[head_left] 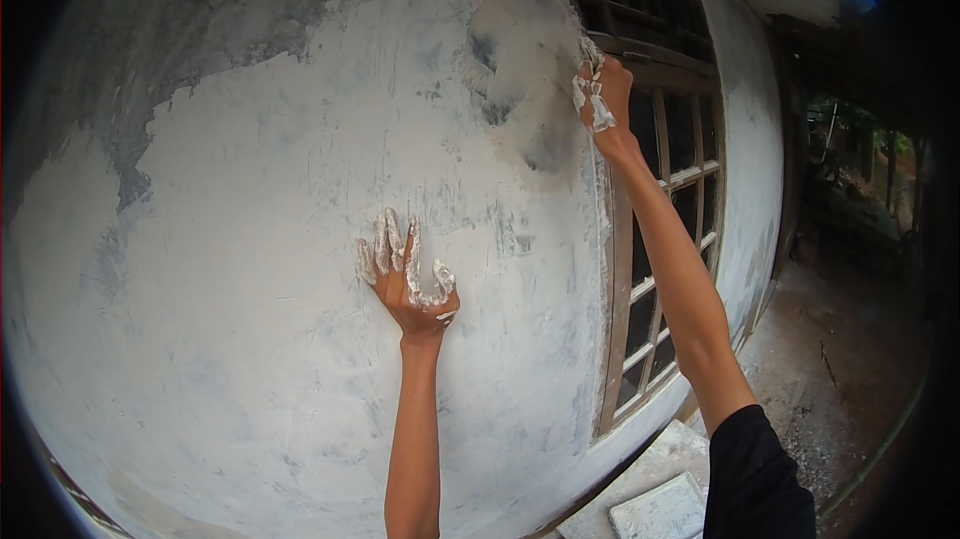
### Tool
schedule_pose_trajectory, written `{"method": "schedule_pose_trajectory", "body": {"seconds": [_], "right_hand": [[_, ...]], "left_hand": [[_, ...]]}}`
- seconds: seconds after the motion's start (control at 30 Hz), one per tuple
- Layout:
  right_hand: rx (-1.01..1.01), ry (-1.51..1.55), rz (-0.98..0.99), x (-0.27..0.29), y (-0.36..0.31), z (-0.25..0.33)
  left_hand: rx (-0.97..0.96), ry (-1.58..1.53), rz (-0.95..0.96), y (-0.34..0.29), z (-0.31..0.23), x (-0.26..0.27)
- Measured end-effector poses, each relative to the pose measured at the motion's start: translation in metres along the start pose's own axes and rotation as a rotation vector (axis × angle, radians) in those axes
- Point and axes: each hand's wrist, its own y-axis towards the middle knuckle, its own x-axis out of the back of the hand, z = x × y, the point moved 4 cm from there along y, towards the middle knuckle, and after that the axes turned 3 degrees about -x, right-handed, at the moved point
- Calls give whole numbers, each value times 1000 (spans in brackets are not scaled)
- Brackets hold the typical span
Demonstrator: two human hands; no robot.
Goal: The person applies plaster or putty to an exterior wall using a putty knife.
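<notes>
My left hand (407, 279) is open before the middle of the wall (270, 269), fingers spread and pointing up, thickly smeared with white paste. Whether its palm touches the wall I cannot tell. Higher up and to the right, my right hand (603, 94) is closed at the wall's corner beside the window frame. White paste clings to its knuckles and fingers. What it grips, if anything, is hidden. The wall carries a patchy whitish coat, with bare grey showing at the upper left and a damp-looking tan patch (545, 109) with dark spots near my right hand.
A wooden window (665, 199) with several dark panes and a grille above stands right of the corner. Below it lies a pale slab or lid (660, 509) on a white-splashed surface. A dirt floor (825, 359) and greenery stretch off to the right.
</notes>
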Motion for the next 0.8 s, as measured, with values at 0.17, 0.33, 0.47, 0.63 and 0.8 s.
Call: {"method": "schedule_pose_trajectory", "body": {"seconds": [0.17,0.33,0.47,0.63,0.8], "right_hand": [[-271,-72,148,-59,-48,34],[-163,71,539,-51,-143,156],[-75,231,258,-3,-101,138],[-175,-12,99,8,-73,35],[-313,-85,270,-32,-160,43]], "left_hand": [[-2,9,11,0,0,-2],[12,-12,-25,-9,13,2],[8,2,-18,-6,11,3],[23,-38,-31,-4,5,-1],[51,-63,-29,-4,7,0]]}}
